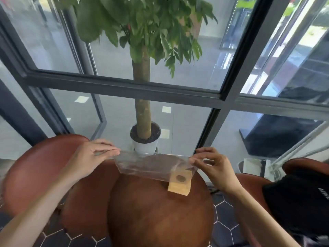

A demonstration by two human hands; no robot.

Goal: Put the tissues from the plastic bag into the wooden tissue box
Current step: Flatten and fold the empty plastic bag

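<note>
A: Can you make out any tissues?
B: No. The plastic bag looks clear, flat and blurred, partly veiling the wooden tissue box on the round brown surface.
A: And each grip?
B: Left hand and right hand pinch the bag's ends, stretched above the surface.

Plastic bag: clear, colourless. Wooden tissue box: pale tan with a dark round opening. Worktop: reddish-brown wood grain. Chairs: brown leather. Floor: dark hexagonal tiles with white grout. Plant pot: white. Window frame: dark grey.
</note>
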